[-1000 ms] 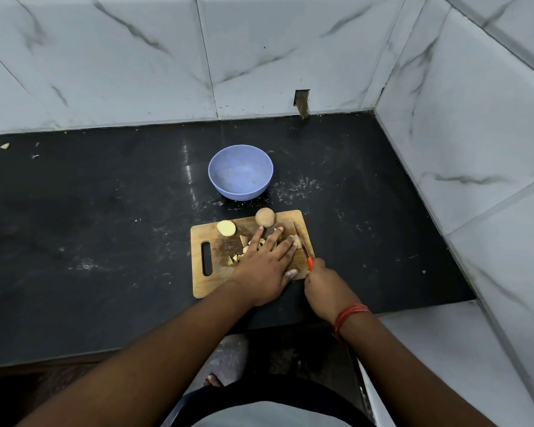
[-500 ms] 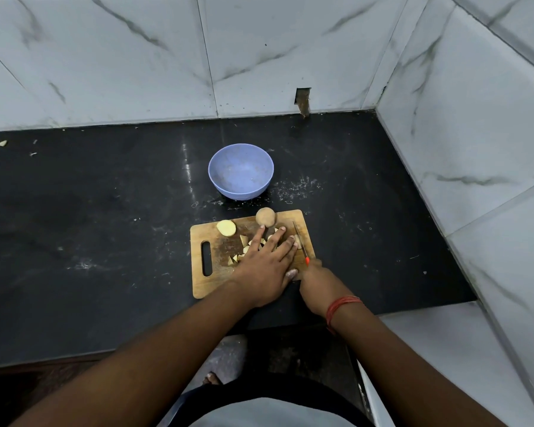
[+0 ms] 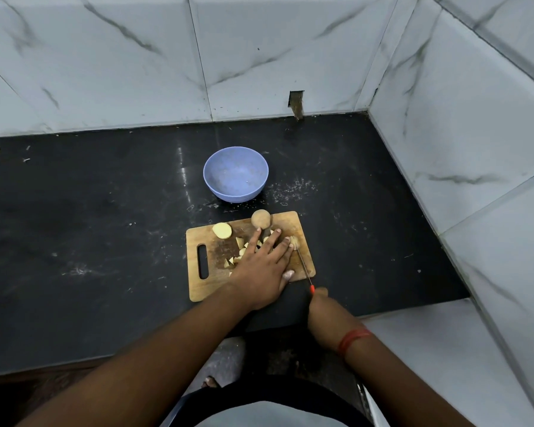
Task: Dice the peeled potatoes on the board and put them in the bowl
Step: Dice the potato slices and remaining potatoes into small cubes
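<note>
Flat-fingered, my left hand (image 3: 261, 268) presses the potato pieces (image 3: 239, 252) on the board (image 3: 296, 221); my right hand (image 3: 321, 305) grips the knife (image 3: 302, 263). I'm mid-dicing. Next I must cut the last piece (image 3: 294, 241) clear of my fingertips. The bowl (image 3: 235, 174) holds nothing yet.

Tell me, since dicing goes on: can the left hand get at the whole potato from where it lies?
Probably yes. The left hand lies flat on the board, fingertips just short of the whole potato, with nothing between them.
</note>
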Motion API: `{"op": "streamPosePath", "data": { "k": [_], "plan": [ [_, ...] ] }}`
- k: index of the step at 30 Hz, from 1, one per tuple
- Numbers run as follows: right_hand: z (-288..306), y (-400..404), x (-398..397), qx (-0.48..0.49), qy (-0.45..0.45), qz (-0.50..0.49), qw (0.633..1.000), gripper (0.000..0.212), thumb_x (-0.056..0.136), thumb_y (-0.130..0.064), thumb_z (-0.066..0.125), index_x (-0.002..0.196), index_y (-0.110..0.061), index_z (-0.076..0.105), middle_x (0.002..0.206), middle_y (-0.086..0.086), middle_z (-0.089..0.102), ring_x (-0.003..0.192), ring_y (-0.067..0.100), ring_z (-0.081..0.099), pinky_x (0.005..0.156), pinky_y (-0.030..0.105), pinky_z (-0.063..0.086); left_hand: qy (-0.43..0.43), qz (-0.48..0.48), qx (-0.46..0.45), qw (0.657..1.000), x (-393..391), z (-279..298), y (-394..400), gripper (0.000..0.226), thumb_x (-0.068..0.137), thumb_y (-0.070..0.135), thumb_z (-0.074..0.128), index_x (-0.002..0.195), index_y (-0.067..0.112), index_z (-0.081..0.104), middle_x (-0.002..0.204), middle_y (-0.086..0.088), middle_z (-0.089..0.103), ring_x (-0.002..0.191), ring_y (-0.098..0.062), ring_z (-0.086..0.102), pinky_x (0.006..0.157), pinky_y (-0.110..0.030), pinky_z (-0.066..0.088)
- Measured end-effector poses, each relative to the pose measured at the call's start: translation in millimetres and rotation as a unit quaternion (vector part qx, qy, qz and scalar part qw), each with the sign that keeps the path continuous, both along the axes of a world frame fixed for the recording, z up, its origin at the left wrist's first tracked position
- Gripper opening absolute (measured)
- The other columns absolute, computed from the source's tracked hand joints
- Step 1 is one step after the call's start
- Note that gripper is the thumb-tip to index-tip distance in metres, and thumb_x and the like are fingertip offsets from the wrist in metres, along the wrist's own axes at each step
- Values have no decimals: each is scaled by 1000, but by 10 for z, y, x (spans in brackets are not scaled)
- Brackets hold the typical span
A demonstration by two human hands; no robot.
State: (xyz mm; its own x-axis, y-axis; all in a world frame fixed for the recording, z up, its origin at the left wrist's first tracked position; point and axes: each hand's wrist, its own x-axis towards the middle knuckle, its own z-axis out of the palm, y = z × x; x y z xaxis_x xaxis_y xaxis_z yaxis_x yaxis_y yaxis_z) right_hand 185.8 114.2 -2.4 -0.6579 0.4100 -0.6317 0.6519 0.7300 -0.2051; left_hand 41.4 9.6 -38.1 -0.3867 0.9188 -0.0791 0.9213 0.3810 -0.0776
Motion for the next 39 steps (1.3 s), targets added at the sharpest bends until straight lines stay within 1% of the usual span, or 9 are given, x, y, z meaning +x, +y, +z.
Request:
{"op": "streamPosePath", "data": {
  "k": [1,3,8,12,19,26,29,32,39],
  "plan": [
    [3,-9,56,3,-11,-6,1000,34,101,-10,36,133,2,35,104,15,61,99,30,62,68,30,41,-1,2,0,1000,5,-4,-4,65,105,49,18,158,13,26,166,-4,25,156,-29,6,122,-59,-2],
    [39,-9,153,-5,1,-13,1000,27,103,-13,34,125,1,40,108,18,64,99,29,64,70,31,41,-5,5,1,1000,14,-1,-5,65,105,50,17,159,14,24,166,-3,23,156,-28,4,122,-58,-4],
    [252,107,91,-76,195,-138,968,14,104,-27,37,103,-14,44,90,13,63,79,29,64,68,42,52,-22,5,18,1000,-2,-3,-30,66,104,50,14,159,14,24,167,-4,22,156,-27,3,123,-56,-1],
    [232,299,-424,-14,292,-154,944,12,101,-26,44,98,-15,50,92,7,64,84,25,62,70,38,48,-31,7,38,999,18,-24,-42,67,103,48,15,157,11,30,165,-6,28,156,-26,7,125,-54,3],
    [-13,434,-888,59,244,-70,965,14,95,-27,56,103,-16,55,100,5,66,95,26,64,74,34,48,-33,-14,46,998,-43,4,-74,65,104,48,21,157,10,31,163,-4,32,156,-27,6,125,-54,1],
    [0,650,-908,8,252,19,968,12,90,-26,60,102,-26,65,97,-2,68,91,20,63,79,35,51,-6,-39,58,998,-73,-66,-173,66,103,50,22,151,10,43,158,-8,41,154,-29,19,124,-55,5],
    [9,752,-923,-17,248,54,967,9,89,-27,60,95,-32,65,91,-8,69,88,16,64,78,36,51,-8,-29,50,998,-69,-71,-165,68,103,51,20,153,8,38,160,-10,37,155,-29,15,125,-55,6],
    [4,799,-929,-41,245,57,967,13,89,-25,61,97,-34,67,90,-9,69,87,12,63,79,34,51,-16,-14,46,999,-68,-71,-146,70,103,52,19,155,8,33,162,-11,33,155,-28,11,125,-54,5],
    [-31,804,-904,-88,258,20,962,22,89,-18,60,103,-33,71,93,-9,71,89,10,64,83,28,50,-23,-15,57,998,-43,-112,-83,68,103,53,21,154,10,37,161,-9,35,155,-30,13,125,-55,8]
  ]
}}
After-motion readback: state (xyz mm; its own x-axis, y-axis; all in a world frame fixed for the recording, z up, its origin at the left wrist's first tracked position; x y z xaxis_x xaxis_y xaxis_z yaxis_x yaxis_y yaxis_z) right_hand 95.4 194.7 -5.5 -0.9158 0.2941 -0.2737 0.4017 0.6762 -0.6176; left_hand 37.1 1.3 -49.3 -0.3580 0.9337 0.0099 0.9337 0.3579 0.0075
